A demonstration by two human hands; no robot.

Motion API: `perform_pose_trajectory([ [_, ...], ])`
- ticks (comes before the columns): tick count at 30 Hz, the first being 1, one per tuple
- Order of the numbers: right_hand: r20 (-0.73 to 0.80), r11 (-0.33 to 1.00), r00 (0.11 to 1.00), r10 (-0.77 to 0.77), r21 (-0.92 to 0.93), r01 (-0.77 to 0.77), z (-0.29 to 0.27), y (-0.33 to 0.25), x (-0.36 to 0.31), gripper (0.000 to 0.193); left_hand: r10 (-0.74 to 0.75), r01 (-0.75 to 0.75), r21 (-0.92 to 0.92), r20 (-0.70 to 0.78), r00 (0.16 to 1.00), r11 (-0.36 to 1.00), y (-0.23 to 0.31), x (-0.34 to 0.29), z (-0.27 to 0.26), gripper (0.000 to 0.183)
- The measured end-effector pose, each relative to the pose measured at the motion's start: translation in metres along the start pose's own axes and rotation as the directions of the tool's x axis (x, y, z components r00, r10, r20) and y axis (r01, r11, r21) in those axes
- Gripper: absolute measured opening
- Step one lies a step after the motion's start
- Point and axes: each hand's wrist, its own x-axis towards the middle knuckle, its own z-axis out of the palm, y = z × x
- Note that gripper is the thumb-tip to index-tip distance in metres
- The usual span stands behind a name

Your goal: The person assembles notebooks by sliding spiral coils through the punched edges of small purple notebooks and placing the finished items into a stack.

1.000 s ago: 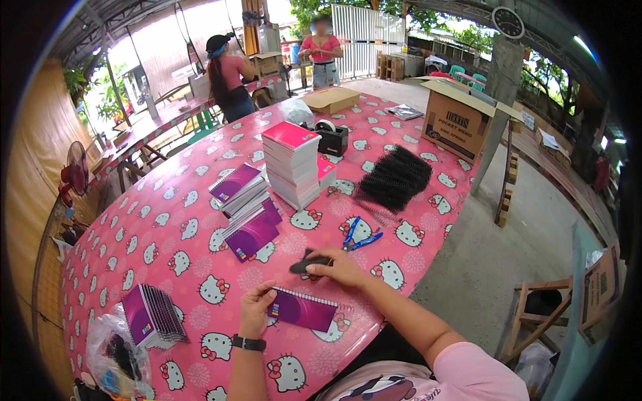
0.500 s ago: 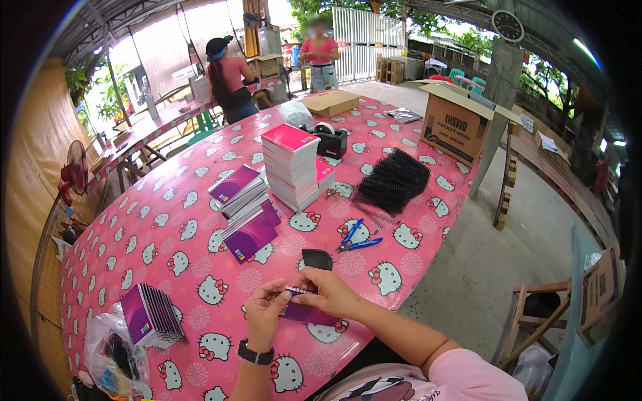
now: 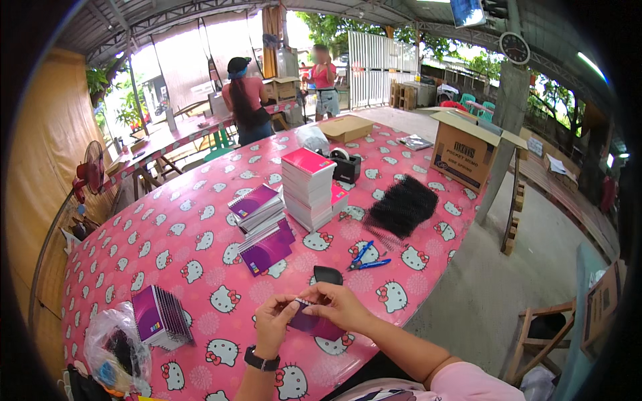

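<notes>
A small purple notebook (image 3: 319, 326) is held near the table's front edge, pinched along its bound edge by both hands. My left hand (image 3: 274, 322) grips the left end, thumb on top; a dark watch is on that wrist. My right hand (image 3: 340, 307) has its fingers bent over the same edge, where a short row of spiral binding shows between the hands. Just beyond them lies a dark, flat, rounded object (image 3: 328, 275). Blue-handled cutters (image 3: 368, 259) lie open farther right. Behind those is a heap of black spiral coils (image 3: 404, 207).
Purple notebooks (image 3: 267, 247) lie piled beyond my hands, beside a tall pink-topped stack (image 3: 307, 194) and a tape dispenser (image 3: 346, 167). Bound notebooks (image 3: 160, 317) and a plastic bag (image 3: 117, 351) sit at left. A carton (image 3: 465, 148) stands far right. Two people are at the back.
The whole view has shifted, so the table's things appear lower and farther right. Both hands stay on the notebook with small finger movements. The far person facing me has raised a hand.
</notes>
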Motion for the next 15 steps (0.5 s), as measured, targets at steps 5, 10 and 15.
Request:
perform_pose_trajectory([
  [5,0.025,0.998,1.000,-0.010,0.057,0.009,0.004,0.003,-0.001,0.030,-0.002,0.002,-0.027,0.001,1.000,1.000,0.004,-0.001,0.000,0.014],
  [10,0.013,0.998,1.000,0.000,-0.056,0.001,-0.002,0.002,-0.005,0.029,0.053,-0.054,0.028,0.035,0.998,0.998,0.000,-0.001,0.002,0.014],
  [15,-0.031,0.978,0.985,-0.169,-0.129,0.164,-0.001,0.006,-0.007,0.024,0.032,-0.034,0.022,0.061,0.998,0.999,0.003,-0.002,0.004,0.015],
])
